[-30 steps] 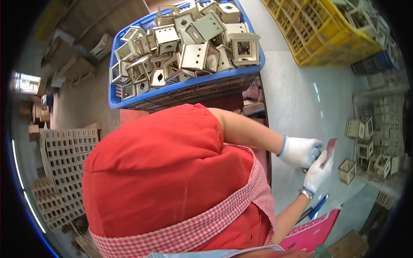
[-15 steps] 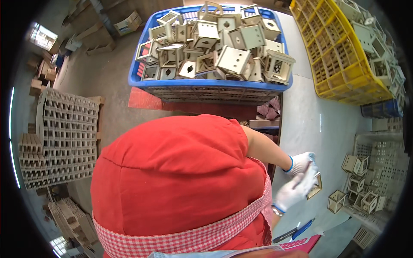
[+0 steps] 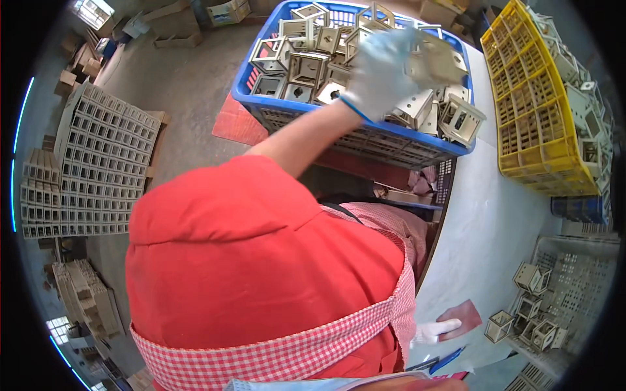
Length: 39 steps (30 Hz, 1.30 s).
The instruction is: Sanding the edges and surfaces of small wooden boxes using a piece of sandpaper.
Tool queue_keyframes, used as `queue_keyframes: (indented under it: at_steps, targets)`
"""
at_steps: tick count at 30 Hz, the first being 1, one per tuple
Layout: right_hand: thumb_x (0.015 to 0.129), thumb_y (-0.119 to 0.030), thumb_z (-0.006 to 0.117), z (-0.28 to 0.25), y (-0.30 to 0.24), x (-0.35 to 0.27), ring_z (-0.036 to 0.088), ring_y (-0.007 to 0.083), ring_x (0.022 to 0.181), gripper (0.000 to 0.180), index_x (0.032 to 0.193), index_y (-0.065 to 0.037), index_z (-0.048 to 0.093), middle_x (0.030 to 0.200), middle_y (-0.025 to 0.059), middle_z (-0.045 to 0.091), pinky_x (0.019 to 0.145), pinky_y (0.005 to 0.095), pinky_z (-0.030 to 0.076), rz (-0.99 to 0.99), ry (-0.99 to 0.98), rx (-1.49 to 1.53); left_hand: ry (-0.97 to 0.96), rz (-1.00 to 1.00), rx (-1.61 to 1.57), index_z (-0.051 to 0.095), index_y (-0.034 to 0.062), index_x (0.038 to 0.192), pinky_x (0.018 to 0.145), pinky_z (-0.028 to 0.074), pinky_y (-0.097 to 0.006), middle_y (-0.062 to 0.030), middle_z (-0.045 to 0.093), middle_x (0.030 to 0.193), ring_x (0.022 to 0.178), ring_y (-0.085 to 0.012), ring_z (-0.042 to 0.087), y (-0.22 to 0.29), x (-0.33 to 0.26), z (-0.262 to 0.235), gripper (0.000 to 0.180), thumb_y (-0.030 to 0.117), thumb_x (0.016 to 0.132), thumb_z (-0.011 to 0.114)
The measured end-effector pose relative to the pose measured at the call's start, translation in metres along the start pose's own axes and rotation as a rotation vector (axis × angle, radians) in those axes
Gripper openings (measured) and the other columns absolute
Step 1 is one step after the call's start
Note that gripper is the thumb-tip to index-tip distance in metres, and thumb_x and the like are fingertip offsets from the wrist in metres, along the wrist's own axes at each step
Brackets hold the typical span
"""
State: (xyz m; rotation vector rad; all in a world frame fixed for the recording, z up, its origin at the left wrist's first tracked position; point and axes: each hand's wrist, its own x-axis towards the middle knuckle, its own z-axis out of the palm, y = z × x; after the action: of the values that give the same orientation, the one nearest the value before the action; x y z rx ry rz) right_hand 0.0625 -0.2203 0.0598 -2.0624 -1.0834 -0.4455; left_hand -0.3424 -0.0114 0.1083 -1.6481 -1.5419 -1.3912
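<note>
My left hand [image 3: 385,75], in a white glove with a blue cuff, is over the blue crate [image 3: 287,107], smeared by motion. A tan wooden box [image 3: 438,62], just as blurred, is at its fingers and seems gripped by them. Several small open wooden boxes [image 3: 306,68] with round holes fill the crate. On the right, low over the grey table, my gloved right hand [image 3: 432,331] is closed on a reddish-brown piece of sandpaper [image 3: 466,318]. A blue-handled tool [image 3: 447,360] lies near that hand.
A yellow crate [image 3: 531,98] of wooden pieces leans at the far right. Beside a pale perforated bin [image 3: 580,280] are several small wooden boxes [image 3: 531,303]. Stacked slotted pieces [image 3: 107,163] stand on the left floor. The table edge [image 3: 435,244] runs beside my body.
My left hand has gone from the table up to the blue crate. The wooden frame by my hands has left the table. My right hand has shifted lower, and its sandpaper now shows.
</note>
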Motion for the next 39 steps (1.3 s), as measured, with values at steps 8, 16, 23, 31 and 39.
queue_keyframes:
  at_steps: [8, 16, 23, 31, 39]
  targets:
    - [0.101, -0.045, 0.065, 0.053, 0.048, -0.031, 0.073, 0.0323, 0.086, 0.055, 0.117, 0.007, 0.071, 0.108, 0.0206, 0.075, 0.077, 0.0364, 0.059, 0.187, -0.114, 0.150, -0.465, -0.415, 0.623, 0.047, 0.0179, 0.151, 0.081, 0.058, -0.047, -0.0176, 0.067, 0.124, 0.092, -0.0368, 0.071, -0.104, -0.059, -0.057, 0.083, 0.071, 0.087, 0.059]
    - [0.102, -0.042, 0.065, 0.041, 0.069, -0.035, 0.073, 0.0286, 0.083, 0.050, 0.109, 0.006, 0.075, 0.096, 0.0207, 0.077, 0.073, 0.0377, 0.057, 0.555, -0.372, 0.282, -0.363, 0.079, 0.812, 0.077, 0.0091, 0.110, 0.092, 0.053, -0.048, -0.0190, 0.070, 0.119, 0.104, -0.0395, 0.066, -0.079, -0.025, -0.057, 0.056, 0.055, 0.079, 0.071]
    - [0.103, -0.012, 0.057, 0.015, 0.100, -0.022, 0.071, 0.0345, 0.098, 0.029, 0.126, 0.002, 0.068, 0.116, 0.0185, 0.073, 0.086, 0.0379, 0.055, 0.259, -0.104, 0.225, -0.132, 0.343, 0.923, 0.072, 0.0179, 0.123, 0.099, 0.048, -0.049, -0.0195, 0.065, 0.130, 0.119, -0.0444, 0.057, -0.004, 0.014, -0.028, 0.050, 0.054, 0.089, 0.069]
    - [0.095, -0.007, 0.061, 0.025, 0.129, -0.027, 0.065, 0.0366, 0.118, 0.038, 0.133, -0.002, 0.064, 0.131, 0.0163, 0.067, 0.103, 0.0451, 0.051, 0.073, -0.120, 0.031, -0.671, 0.674, -0.572, 0.056, 0.0186, 0.143, 0.115, 0.036, -0.058, -0.0154, 0.045, 0.156, 0.145, -0.0426, 0.039, 0.311, -0.069, 0.139, 0.071, 0.035, 0.078, 0.080]
    - [0.083, -0.008, 0.070, 0.039, 0.129, -0.055, 0.062, 0.0397, 0.119, 0.053, 0.134, -0.002, 0.060, 0.131, 0.0170, 0.065, 0.111, 0.0487, 0.045, 0.308, -0.028, -0.261, -0.410, 1.302, -1.061, 0.067, 0.0120, 0.121, 0.112, 0.039, -0.052, -0.0128, 0.060, 0.140, 0.132, -0.0379, 0.052, 0.568, -0.171, 0.271, 0.036, 0.026, 0.088, 0.066]
